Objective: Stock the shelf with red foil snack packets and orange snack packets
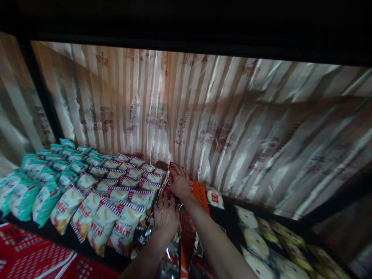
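Note:
My left hand (166, 217) lies palm down on shiny dark packets, its fingers stretched forward and slightly apart. Farther back, my right hand (179, 183) rests on a dark red packet (172, 166) near the back wall, fingers extended over it. Neither hand is visibly wrapped round anything. Just left of my hands stand rows of white snack bags (123, 224) with red and blue striped edges. Right of my right hand is an orange package (199, 193). My forearms partly hide the shiny packets beneath them.
Teal snack bags (24, 195) fill the shelf's left end. To the right lie packs with round white contents (255, 242) and yellowish packs (290, 248). A red basket (20, 248) is below the front edge. Corrugated, printed sheeting (217, 116) forms the back; a dark beam (186, 42) crosses above.

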`<state>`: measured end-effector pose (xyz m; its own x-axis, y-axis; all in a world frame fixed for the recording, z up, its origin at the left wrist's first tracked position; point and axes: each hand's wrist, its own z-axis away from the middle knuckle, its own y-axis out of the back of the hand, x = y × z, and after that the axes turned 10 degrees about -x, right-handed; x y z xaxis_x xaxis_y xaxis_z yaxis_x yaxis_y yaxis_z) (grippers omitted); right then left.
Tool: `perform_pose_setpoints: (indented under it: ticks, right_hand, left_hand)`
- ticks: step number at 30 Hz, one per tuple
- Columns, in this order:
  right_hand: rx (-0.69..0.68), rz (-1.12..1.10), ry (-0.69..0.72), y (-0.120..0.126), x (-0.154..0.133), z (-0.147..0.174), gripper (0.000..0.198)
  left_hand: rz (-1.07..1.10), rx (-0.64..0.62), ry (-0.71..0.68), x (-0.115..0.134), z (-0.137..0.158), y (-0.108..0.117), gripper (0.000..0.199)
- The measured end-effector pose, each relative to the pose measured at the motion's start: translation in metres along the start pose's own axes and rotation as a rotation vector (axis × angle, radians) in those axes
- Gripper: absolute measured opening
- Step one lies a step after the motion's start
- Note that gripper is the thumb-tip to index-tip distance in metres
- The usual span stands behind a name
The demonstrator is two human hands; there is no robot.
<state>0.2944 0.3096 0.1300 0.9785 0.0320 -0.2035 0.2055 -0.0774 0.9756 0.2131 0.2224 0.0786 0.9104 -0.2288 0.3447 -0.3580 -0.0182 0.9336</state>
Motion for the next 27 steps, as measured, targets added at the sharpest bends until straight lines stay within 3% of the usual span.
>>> perform_pose_setpoints:
  ticks: [4, 12, 20, 27]
  right_hand:
    - [-0.070, -0.022, -0.045, -0.002, 0.008, 0.017, 0.035]
    - [-0.135, -0.023, -0.011, -0.001, 0.013, 0.020, 0.037]
    - [-0.132, -0.030, 0.017, -0.004, 0.013, 0.018, 0.037]
    - [-0.102, -0.048, 0.053, -0.009, 0.020, 0.017, 0.039]
  left_hand:
    - [0.018, -0.030, 0.012, 0.001, 0.001, 0.008, 0.043]
    - [0.127, -0.111, 0.059, 0.001, 0.000, 0.028, 0.046]
    - [0.141, -0.017, 0.048, -0.007, 0.000, 0.028, 0.049]
    - [0.116, -0.025, 0.015, -0.012, 0.007, 0.029, 0.049]
